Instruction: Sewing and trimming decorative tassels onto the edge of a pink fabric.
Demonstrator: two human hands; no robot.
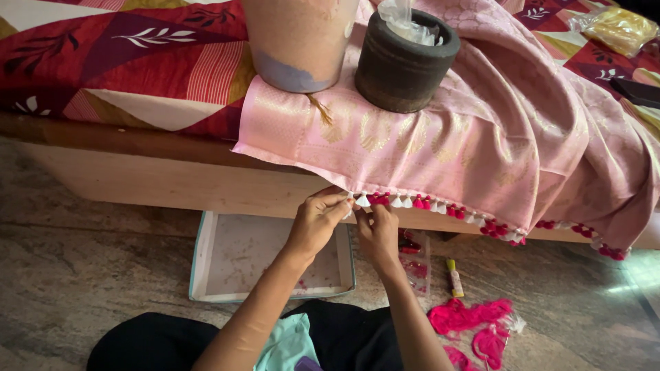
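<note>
Risk first: pink fabric [440, 137] hangs over the bed edge [137, 141], pinned only by two weights on top, a dark round stone mortar [402, 65] w/ a clear plastic bag in it and a big pale pot [299, 41] to its left. A hard tug on the hem could prob. drag the cloth and pull those weights toward the edge; both sit near it, right above the person's lap. Pulling unevenly could also skew the tassel row [440, 205], the pink-and-white tassels running along the hem toward the right.

Hands: both meet at the left end of the tassel row, at the hem just below the bed edge. Left hand [317, 221] is curled, thumb and fingers pinched together on the hem or a tassel. Right hand [377, 230] is also closed in a pinch, fingertips touching the fabric edge just beside the left hand's. Whether thread or a needle sits between the fingers: can't tell, too small.

Around: shallow white tray [206, 254] w/ teal rim on the floor below the hands, bits of pink fluff in it. To the right on the floor, loose magenta thread bundles [471, 317], a small yellow tube [454, 278], and a clear packet w/ pink bits, partly hidden behind the right forearm. Far right on the bed: a yellowish plastic bag [619, 27].
</note>
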